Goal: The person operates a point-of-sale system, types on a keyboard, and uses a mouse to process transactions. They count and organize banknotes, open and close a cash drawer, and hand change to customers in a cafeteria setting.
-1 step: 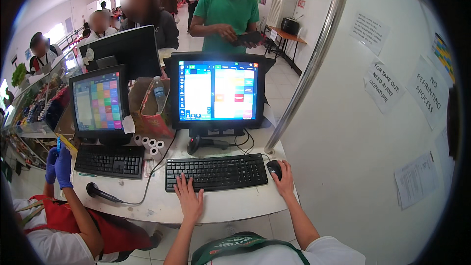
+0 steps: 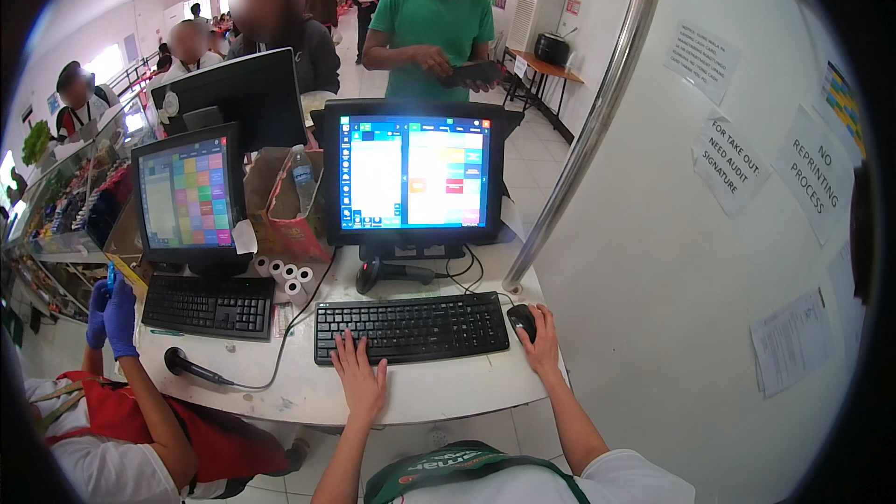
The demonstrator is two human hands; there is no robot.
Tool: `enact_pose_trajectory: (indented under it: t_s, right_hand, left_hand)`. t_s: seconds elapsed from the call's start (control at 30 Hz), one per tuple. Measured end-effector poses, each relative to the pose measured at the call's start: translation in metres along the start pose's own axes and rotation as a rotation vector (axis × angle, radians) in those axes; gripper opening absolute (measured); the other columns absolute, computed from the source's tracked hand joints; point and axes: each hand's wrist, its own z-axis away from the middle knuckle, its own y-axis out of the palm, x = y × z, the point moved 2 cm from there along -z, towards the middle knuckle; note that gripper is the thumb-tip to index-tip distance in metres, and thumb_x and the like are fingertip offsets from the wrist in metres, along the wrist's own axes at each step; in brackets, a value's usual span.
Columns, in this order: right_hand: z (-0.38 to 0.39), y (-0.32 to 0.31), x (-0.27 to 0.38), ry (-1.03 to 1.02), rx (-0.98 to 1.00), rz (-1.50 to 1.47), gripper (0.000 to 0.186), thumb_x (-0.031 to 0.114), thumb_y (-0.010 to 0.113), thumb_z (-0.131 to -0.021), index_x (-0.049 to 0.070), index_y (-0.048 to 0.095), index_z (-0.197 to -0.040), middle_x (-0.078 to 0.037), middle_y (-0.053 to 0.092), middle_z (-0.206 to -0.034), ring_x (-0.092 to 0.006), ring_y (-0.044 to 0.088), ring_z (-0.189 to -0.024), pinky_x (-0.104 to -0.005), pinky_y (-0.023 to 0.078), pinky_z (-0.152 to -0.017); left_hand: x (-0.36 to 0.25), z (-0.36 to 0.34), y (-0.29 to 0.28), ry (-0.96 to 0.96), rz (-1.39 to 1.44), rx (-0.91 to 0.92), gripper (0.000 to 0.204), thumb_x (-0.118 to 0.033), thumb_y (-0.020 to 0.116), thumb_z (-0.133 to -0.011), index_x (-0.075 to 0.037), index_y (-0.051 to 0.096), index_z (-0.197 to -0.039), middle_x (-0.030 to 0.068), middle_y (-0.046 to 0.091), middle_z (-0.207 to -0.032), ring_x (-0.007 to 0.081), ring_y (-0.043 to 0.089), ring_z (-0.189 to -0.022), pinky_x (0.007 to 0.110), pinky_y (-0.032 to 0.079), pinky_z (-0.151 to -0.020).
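My left hand (image 2: 358, 375) lies flat with its fingers spread, fingertips on the left part of a black keyboard (image 2: 439, 329). A black computer mouse (image 2: 521, 319) sits just right of the keyboard, and my right hand (image 2: 539, 345) is curved over it. Behind the keyboard stands a lit touchscreen monitor (image 2: 415, 173) showing a white panel and coloured tiles. Between monitor and keyboard rests a black handheld barcode scanner (image 2: 397, 273).
To the left are a second monitor (image 2: 187, 191), its keyboard (image 2: 207, 306), another scanner (image 2: 196, 367), paper rolls (image 2: 293, 287) and a cardboard box (image 2: 280, 233). A co-worker's gloved hands (image 2: 117, 317) hold something blue. A metal pole (image 2: 588, 121) and white partition stand right. People face the counter.
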Motion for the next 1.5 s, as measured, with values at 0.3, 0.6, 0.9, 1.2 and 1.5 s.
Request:
enact_pose_trajectory:
  t_s: [0.3,0.6,0.9,1.2,1.5]
  right_hand:
    - [-0.028,-0.017,0.015,0.147,-0.205,-0.098,0.061,0.033,0.062,-0.1,0.004,0.04,-0.15,-0.021,0.05,-0.141,-0.0361,0.054,-0.128,-0.0439,0.046,-0.105]
    - [-0.12,-0.11,0.151,-0.098,-0.133,-1.154,0.079,0.019,0.055,-0.105,0.011,0.002,-0.163,-0.018,0.07,-0.108,-0.0223,0.073,-0.085,-0.0362,0.056,-0.09]
    - [-0.109,-0.108,0.17,-0.017,0.018,-1.16,0.079,0.017,0.056,-0.104,0.01,0.004,-0.163,-0.018,0.07,-0.109,-0.0224,0.073,-0.089,-0.0371,0.055,-0.089]
    - [-0.085,-0.093,0.156,0.081,0.089,-1.129,0.076,0.011,0.06,-0.101,0.008,0.014,-0.162,-0.016,0.071,-0.106,-0.0198,0.072,-0.092,-0.0355,0.056,-0.09]
    - [-0.076,-0.089,0.153,0.046,0.136,-1.095,0.077,0.009,0.063,-0.1,0.008,0.017,-0.161,-0.016,0.07,-0.107,-0.0189,0.071,-0.092,-0.0343,0.055,-0.091]
  left_hand:
    - [0.0,-0.004,0.0,-0.007,-0.002,-0.018,0.064,-0.03,0.062,-0.095,0.002,0.042,-0.146,0.0217,0.019,-0.166,0.0409,0.008,-0.156,0.057,0.006,-0.125]
    - [0.0,-0.003,0.002,0.011,-0.017,-0.025,0.064,-0.03,0.061,-0.097,0.001,0.039,-0.148,0.0209,0.018,-0.167,0.0412,0.008,-0.156,0.057,0.006,-0.125]
    - [0.003,-0.001,0.001,0.003,-0.014,-0.06,0.064,-0.03,0.062,-0.096,0.002,0.039,-0.147,0.0215,0.017,-0.167,0.0413,0.009,-0.156,0.057,0.007,-0.125]
    - [0.003,-0.001,0.003,0.017,-0.019,-0.056,0.064,-0.029,0.063,-0.096,0.002,0.04,-0.146,0.0229,0.018,-0.166,0.0419,0.01,-0.155,0.056,0.008,-0.125]
    - [0.004,-0.001,0.005,0.004,-0.014,-0.05,0.063,-0.029,0.063,-0.096,0.001,0.041,-0.146,0.0217,0.018,-0.166,0.0417,0.009,-0.155,0.056,0.008,-0.125]
